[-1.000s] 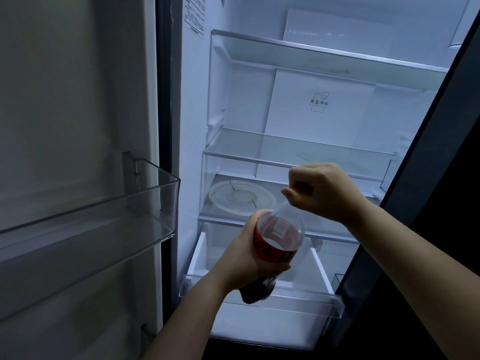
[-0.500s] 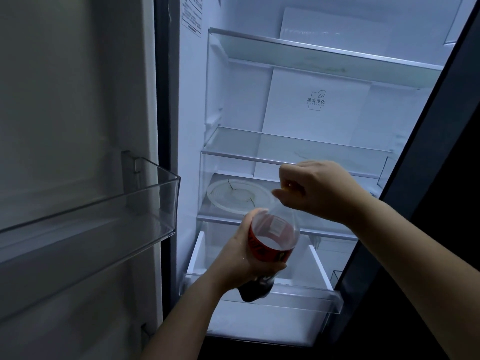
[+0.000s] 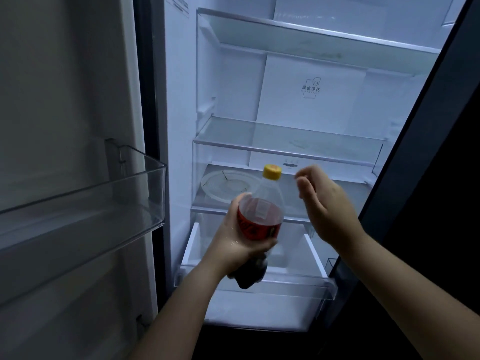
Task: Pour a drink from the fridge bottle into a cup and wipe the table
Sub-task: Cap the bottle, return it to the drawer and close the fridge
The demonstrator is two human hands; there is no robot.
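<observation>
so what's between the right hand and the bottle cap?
Nothing: in the head view, only open gap separates the right hand from the yellow cap; fridge shelf behind.

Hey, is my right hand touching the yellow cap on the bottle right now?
Apart. The head view shows the right hand open beside the yellow cap, with fridge shelf visible in the gap between them.

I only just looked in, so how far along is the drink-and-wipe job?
Early, or perhaps late. The fridge stands open and the left hand holds the bottle in front of it, yellow cap on. The right hand is open beside the cap. No cup, table or cloth is in view, so pouring and wiping cannot be confirmed.
</observation>
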